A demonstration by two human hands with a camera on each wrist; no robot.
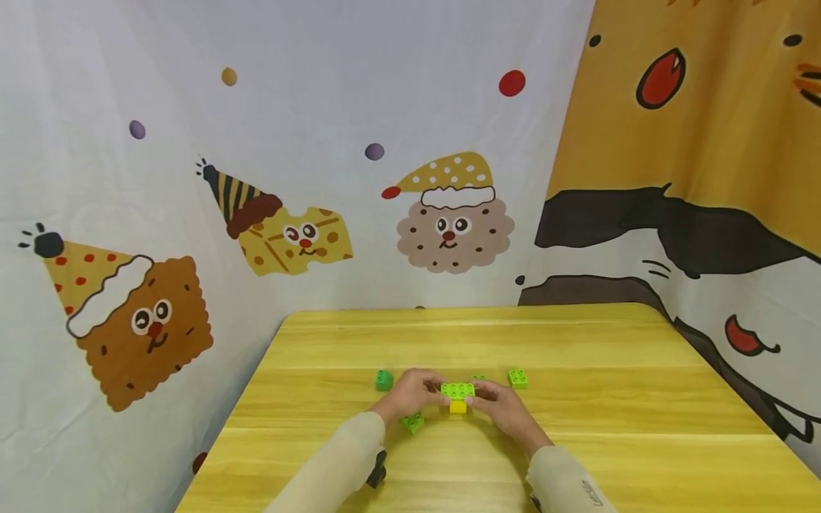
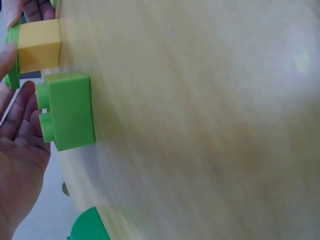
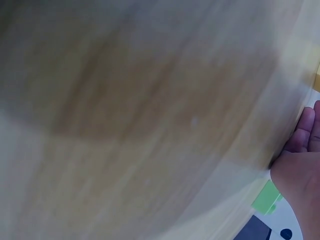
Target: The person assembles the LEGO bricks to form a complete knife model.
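Note:
A thin light-green toy brick (image 1: 457, 390) lies on top of a yellow block (image 1: 458, 407), which stands on the wooden table. My left hand (image 1: 410, 393) pinches the green brick's left end. From the other side, my right hand (image 1: 503, 407) holds its right end between thumb and fingers. In the left wrist view, the green brick (image 2: 13, 55) sits flat against the yellow block (image 2: 40, 46), with fingertips of both hands on it. The right wrist view shows part of my right hand (image 3: 305, 150); its fingertips are mostly out of frame.
A light-green brick (image 1: 413, 423) with studs lies just below my left wrist. Left of that hand is a darker green rounded brick (image 1: 384, 380). Beyond my right hand are another light-green brick (image 1: 517, 378) and a partly hidden green one (image 1: 479, 377). A printed cloth hangs behind the table (image 1: 616, 456).

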